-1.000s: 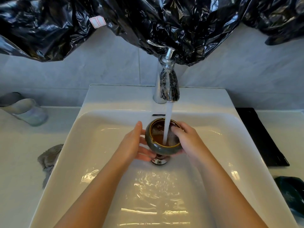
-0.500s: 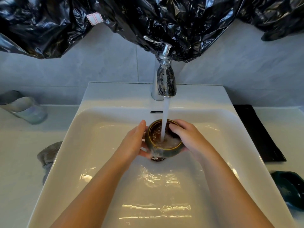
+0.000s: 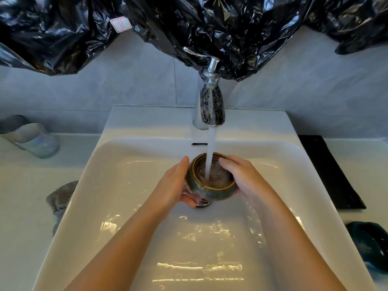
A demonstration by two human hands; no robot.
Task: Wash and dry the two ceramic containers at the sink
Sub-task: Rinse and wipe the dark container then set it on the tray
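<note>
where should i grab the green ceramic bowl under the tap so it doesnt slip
Take the ceramic bowl by its round belly from both sides, as the left hand and right hand cup it now. It is upright, filling under the water stream, and its glazed wall is wet, so palms under the widest part likely hold better than a rim pinch.

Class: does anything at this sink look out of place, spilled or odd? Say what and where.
Crumpled black plastic hangs across the wall above the faucet, hiding whatever is behind it. Nothing looks spilled around the ceramic bowl.
</note>
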